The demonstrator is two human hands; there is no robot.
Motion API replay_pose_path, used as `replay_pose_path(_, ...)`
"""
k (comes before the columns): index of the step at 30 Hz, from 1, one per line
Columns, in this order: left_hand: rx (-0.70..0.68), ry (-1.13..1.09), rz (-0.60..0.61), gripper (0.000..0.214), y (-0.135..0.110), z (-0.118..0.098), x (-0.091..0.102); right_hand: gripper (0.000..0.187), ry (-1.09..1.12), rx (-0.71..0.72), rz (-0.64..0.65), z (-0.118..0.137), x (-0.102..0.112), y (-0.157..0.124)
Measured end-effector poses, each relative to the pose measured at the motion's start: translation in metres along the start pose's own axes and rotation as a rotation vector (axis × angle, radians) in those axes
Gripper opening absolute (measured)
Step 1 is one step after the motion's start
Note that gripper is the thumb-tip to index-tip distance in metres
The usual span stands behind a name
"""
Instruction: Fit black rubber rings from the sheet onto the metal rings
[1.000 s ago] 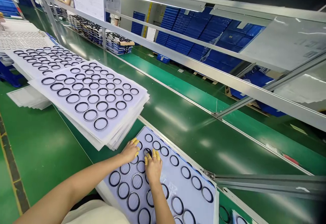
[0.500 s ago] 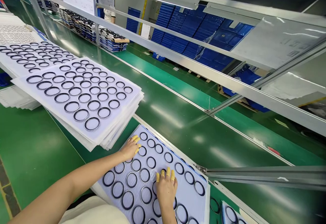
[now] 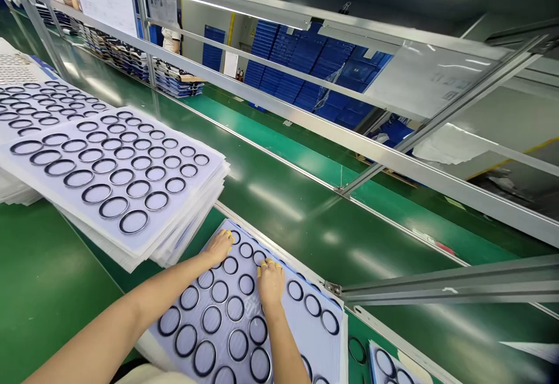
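Black rings with a shiny silvery edge lie in rows on a pale lilac sheet atop a stack in front of me. At the far left corner of this sheet, my left hand is open, its bent fingertips in yellow finger covers beside the rim of the first far-row ring. My right hand, also with yellow covers, reaches over the far row. Its fingers are curled close together beside another ring. Whatever lies beneath those fingers is hidden.
Left of my sheet stands a taller stack of sheets covered with similar rings. A metal frame crosses above the green table, and a post slants in from the right. A smaller ring-covered sheet lies at lower right.
My right hand has moved away from me, from the middle of the sheet to the far row. My left hand has shifted slightly towards the far corner. The whole view has turned a little rightward.
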State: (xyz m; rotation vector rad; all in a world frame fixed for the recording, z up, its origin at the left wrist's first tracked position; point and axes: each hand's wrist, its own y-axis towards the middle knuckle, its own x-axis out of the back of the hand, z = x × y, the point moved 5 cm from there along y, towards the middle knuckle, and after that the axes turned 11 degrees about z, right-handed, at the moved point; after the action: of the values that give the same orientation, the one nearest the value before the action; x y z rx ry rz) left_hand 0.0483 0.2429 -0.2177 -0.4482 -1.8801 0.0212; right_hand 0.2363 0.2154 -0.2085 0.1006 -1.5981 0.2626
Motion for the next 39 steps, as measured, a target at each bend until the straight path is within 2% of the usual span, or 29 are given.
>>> replay_pose_path(4, -0.014, 0.003, 0.003, 0.030, 0.006, 0.000, 0.004, 0.019, 0.004, 0.036, 0.030, 0.001, -0.007, 0.007)
replay_pose_path(8, -0.065, 0.001, 0.002, 0.028, 0.012, -0.005, 0.004, 0.022, -0.003, -0.047, 0.029, -0.025, -0.013, -0.009)
replay_pose_path(11, -0.143, -0.004, 0.013, 0.026, 0.012, -0.018, -0.001, 0.021, -0.003, -0.107, 0.050, -0.045, -0.017, -0.018)
replay_pose_path(14, -0.197, 0.005, 0.048, 0.024, 0.013, -0.035, -0.009, 0.019, 0.023, -0.125, 0.082, -0.052, -0.022, -0.018)
replay_pose_path(19, -0.163, 0.037, 0.074, 0.029, 0.022, -0.047, -0.014, 0.020, 0.117, -0.210, 0.085, -0.056, -0.029, -0.013)
replay_pose_path(21, -0.132, 0.048, 0.071, 0.030, 0.026, -0.047, -0.013, 0.023, 0.150, -0.295, 0.060, -0.070, -0.028, -0.018)
replay_pose_path(24, -0.102, 0.063, 0.050, 0.030, 0.029, -0.047, -0.010, 0.026, 0.167, -0.410, 0.006, -0.106, -0.024, -0.042)
replay_pose_path(28, -0.131, 0.073, 0.000, 0.030, 0.028, -0.057, -0.004, 0.024, 0.157, -0.430, -0.014, -0.149, -0.025, -0.079)
replay_pose_path(30, -0.184, 0.067, -0.024, 0.025, 0.029, -0.072, -0.004, 0.021, 0.158, -0.408, 0.007, -0.159, -0.031, -0.089)
replay_pose_path(33, -0.332, 0.053, -0.024, 0.020, 0.031, -0.115, -0.013, 0.020, 0.177, -0.398, 0.019, -0.162, -0.039, -0.093)
replay_pose_path(37, -0.543, 0.046, 0.040, 0.018, 0.035, -0.184, -0.046, 0.024, 0.219, -0.486, -0.023, -0.172, -0.041, -0.099)
replay_pose_path(39, -0.588, 0.051, 0.075, 0.018, 0.037, -0.208, -0.063, 0.029, 0.241, -0.537, -0.044, -0.184, -0.038, -0.106)
